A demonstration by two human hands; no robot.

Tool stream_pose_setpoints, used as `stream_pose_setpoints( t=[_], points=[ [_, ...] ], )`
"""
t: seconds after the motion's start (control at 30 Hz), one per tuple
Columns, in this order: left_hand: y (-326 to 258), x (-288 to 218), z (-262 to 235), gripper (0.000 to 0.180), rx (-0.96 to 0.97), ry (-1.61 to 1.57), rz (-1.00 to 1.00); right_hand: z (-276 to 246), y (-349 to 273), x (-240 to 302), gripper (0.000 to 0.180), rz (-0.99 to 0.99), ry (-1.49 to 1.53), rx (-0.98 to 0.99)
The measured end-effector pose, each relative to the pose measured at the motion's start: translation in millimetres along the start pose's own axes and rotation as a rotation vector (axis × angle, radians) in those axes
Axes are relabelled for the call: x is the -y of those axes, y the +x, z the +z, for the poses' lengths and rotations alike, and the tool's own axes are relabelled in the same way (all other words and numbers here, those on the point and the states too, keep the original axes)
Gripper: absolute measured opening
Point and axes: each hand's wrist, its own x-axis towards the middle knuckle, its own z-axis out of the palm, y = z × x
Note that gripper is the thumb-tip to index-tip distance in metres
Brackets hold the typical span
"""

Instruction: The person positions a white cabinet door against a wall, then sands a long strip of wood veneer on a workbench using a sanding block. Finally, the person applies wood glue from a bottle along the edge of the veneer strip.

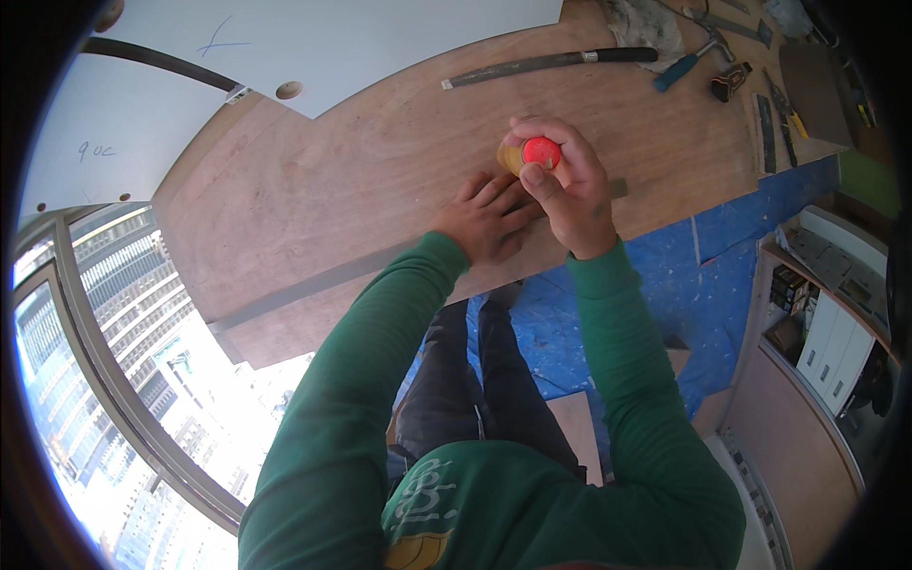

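Observation:
A long grey strip [323, 277] lies near the front edge of a reddish-brown plywood board [332, 180]. My left hand [482, 220] rests flat over the strip, its fingers stretched out and partly apart. Just to its right, my right hand [581, 195] is wrapped round a yellowish-brown cylinder with a round red end [542, 152], seen nearly end-on. Its kind is unclear from here, and my fingers cover much of its side. Beyond my right hand, the strip's far end pokes out on the board.
White panels [380, 38] overlap the board at back left. A long black-handled tool [532, 68], a hammer [679, 71] and several small tools lie at back right. Blue sheeting [655, 275] covers the floor. A window [133, 285] borders the left; a shelf unit [807, 408] stands right.

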Motion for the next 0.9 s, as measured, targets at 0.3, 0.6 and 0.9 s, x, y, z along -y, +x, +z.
stream_pose_setpoints(
  t=[0.3,0.6,0.9],
  points=[
    [2,1,-1,0.061,0.044,-0.008,-0.003,6,6,2,0.026,-0.011,0.100,-0.074],
    [1,1,2,0.056,0.016,-0.021,-0.010,13,7,-1,0.029,0.019,0.038,-0.188],
    [2,-1,1,0.059,0.001,-0.005,-0.012,7,11,-7,0.047,-0.006,0.154,-0.097]
  ],
)
